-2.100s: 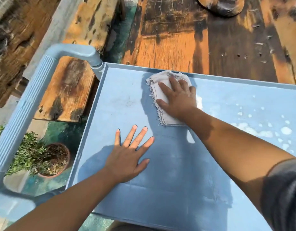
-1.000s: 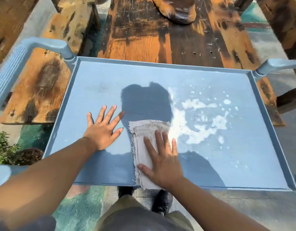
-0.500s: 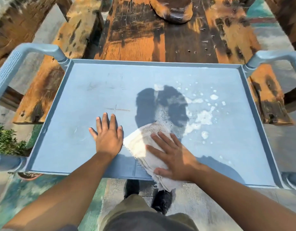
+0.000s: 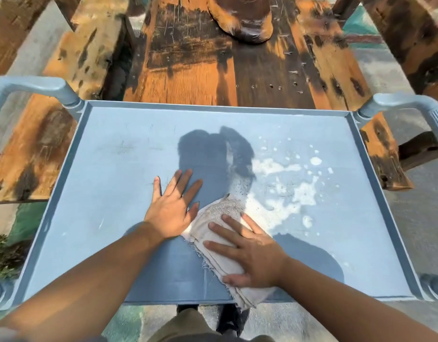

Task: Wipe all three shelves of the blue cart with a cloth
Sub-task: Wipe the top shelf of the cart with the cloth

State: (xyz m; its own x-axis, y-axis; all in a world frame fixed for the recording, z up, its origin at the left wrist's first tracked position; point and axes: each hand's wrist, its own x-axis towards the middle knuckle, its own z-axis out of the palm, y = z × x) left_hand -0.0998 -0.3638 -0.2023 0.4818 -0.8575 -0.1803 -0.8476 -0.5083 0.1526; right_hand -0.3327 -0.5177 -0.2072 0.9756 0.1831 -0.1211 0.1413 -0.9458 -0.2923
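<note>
Right hand presses cloth flat, fingers straight, near front edge of top shelf, beside white foam. Left hand flat, fingers apart, likely steadying cart.

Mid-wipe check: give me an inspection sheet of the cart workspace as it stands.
Surface: blue cart's top shelf, with white wet splashes on its right half.
Job's things: cloth lies on the shelf, its near end hanging over the front edge.
Clutter: nothing seen.
Hands: left hand flat on the shelf beside the cloth; right hand pressing the cloth, fingers straight.
Cables: nothing seen.
Surroundings: weathered wooden planks beyond the cart, cart handles at both ends, plant at left, shoe below.
</note>
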